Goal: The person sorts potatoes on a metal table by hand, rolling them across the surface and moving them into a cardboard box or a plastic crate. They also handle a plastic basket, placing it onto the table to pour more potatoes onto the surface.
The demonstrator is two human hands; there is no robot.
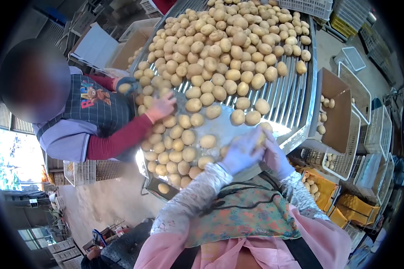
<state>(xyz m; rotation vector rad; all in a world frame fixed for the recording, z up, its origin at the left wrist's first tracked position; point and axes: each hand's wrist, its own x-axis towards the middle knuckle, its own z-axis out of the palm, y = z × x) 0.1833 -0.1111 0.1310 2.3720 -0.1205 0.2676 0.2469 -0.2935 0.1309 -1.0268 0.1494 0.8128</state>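
In white gloves, my left hand (242, 153) and my right hand (276, 157) come close together at the front right of the metal sorting table (220, 123). My left hand is slightly blurred, its fingers curled round a potato that is partly hidden. My right hand's fingers close on a potato (266, 127) at their tips. Loose potatoes (207, 141) lie on the smooth plate just left of my hands. Beyond them, a large heap of potatoes (220, 40) covers the rollers.
A co-worker (98, 107) at the left reaches over the potatoes with both gloved hands. Cardboard box (334, 107), white crates (377, 130) and an orange-yellow crate (321, 184) with potatoes stand at the right. Another cardboard box (130, 49) is at the back left.
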